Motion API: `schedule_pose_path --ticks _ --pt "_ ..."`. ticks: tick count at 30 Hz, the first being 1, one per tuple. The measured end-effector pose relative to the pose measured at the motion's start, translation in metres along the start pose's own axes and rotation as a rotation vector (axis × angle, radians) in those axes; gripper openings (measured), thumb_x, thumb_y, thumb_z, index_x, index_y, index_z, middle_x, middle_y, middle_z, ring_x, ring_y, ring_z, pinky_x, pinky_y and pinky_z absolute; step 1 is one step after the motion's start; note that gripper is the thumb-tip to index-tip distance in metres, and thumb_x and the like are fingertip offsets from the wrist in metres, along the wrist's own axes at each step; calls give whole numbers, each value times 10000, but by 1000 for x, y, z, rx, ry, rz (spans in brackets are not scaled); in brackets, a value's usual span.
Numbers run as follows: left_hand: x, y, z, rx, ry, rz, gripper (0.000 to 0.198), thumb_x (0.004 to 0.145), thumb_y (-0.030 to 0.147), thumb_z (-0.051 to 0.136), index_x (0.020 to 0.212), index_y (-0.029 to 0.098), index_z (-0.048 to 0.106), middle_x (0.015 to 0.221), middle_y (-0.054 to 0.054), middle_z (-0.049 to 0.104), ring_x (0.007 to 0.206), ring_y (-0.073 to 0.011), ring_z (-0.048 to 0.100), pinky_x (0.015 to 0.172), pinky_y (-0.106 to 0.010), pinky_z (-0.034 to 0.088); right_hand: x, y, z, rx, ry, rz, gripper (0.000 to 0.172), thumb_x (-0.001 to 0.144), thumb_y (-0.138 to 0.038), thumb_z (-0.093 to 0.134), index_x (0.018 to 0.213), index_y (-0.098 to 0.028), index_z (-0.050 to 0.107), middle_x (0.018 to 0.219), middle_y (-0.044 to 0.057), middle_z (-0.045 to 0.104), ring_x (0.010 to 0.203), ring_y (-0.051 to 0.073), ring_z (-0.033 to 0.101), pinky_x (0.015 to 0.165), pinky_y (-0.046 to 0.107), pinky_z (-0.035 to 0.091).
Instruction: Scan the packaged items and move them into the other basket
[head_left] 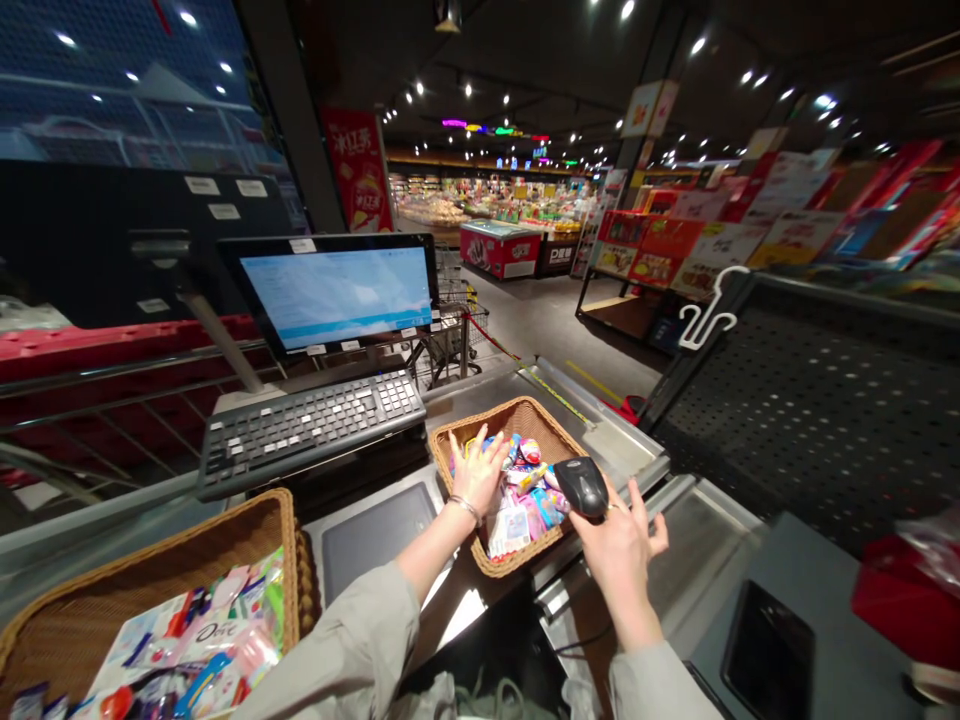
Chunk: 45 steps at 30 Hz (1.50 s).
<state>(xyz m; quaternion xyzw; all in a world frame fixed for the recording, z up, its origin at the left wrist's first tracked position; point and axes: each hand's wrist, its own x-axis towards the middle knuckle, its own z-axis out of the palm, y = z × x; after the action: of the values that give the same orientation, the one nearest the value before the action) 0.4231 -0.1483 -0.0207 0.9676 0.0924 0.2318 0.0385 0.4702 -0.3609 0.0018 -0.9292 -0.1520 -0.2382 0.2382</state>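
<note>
My left hand (478, 478) lies over the left part of a small wicker basket (444, 440), fingers spread, touching or just above the colourful packaged sweets (531, 490) inside. My right hand (619, 550) holds a black handheld barcode scanner (581, 487) at the basket's right rim, thumb and forefinger against it and the other fingers loosely spread. The scanner's handle is mostly hidden by that hand. A white label or card (510, 530) shows among the packets near the basket's front.
Left of the small basket are a grey flat plate (379, 545), a keyboard (315, 420) and a lit monitor (337, 295). A larger wicker basket (289, 570) of packets stands front left. At right are a phone (770, 650) and a black perforated panel (810, 400) with white hooks (709, 315).
</note>
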Motion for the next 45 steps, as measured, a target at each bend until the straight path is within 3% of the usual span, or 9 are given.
schedule_pose_path --ticks 4,9,15,19,22,25,31,38,45 --pt "-5 -6 -12 22 29 -52 421 919 337 459 1338 305 485 1456 -38 469 1429 -311 255 1074 -711 -147 1 -5 8 40 1 -15 451 802 -572 438 934 -240 713 1099 81 694 1267 312 406 1034 533 123" --pt "-14 -15 -34 98 43 -125 468 885 371 499 1341 263 500 1468 -86 449 1444 -339 197 1063 -761 -83 1 -24 18 96 -35 -71 477 785 -602 450 937 -234 711 1088 80 698 1275 305 391 1048 531 105" --pt "-40 -30 -66 169 39 -254 564 871 455 511 1380 220 454 1524 -99 354 1455 -327 163 1101 -726 -38 -1 -63 25 181 -110 -177 479 801 -590 432 975 -229 694 1135 80 684 1309 282 371 1029 508 148" --pt "-67 -43 -87 212 57 -338 609 855 477 537 1398 223 429 1541 -104 318 1459 -325 151 1111 -711 -43 -6 -91 27 215 -128 -244 511 795 -595 419 1021 -222 686 1142 111 678 1284 284 405 1001 494 184" --pt "-90 -53 -101 235 56 -397 621 848 490 553 1397 228 431 1546 -105 307 1457 -330 156 1116 -708 -26 -12 -112 27 260 -146 -301 515 794 -611 399 947 -224 704 1082 115 698 1268 292 425 1008 493 178" --pt "-113 -63 -112 248 41 -458 616 850 479 559 1397 225 432 1549 -108 299 1455 -334 164 1118 -709 5 -20 -133 25 305 -167 -355 489 795 -602 404 878 -230 710 1061 109 704 1261 296 434 1032 495 152" --pt "-161 -85 -131 290 12 -583 633 855 471 558 1417 223 407 1561 -102 264 1458 -324 158 1124 -699 27 -39 -167 28 359 -217 -438 473 766 -561 436 925 -204 703 1091 121 688 1211 294 463 1042 495 160" --pt "-215 -107 -153 332 -7 -741 599 864 422 560 1412 228 415 1560 -84 266 1459 -317 159 1117 -710 11 -61 -194 38 422 -272 -500 403 718 -482 477 921 -215 698 1066 95 700 1227 296 451 1035 509 155" --pt "-259 -132 -159 391 -36 -810 597 847 367 589 1405 222 433 1542 -121 306 1451 -357 160 1099 -730 17 -73 -208 40 451 -307 -555 365 726 -475 461 866 -237 699 1037 66 716 1249 298 445 1029 518 146"
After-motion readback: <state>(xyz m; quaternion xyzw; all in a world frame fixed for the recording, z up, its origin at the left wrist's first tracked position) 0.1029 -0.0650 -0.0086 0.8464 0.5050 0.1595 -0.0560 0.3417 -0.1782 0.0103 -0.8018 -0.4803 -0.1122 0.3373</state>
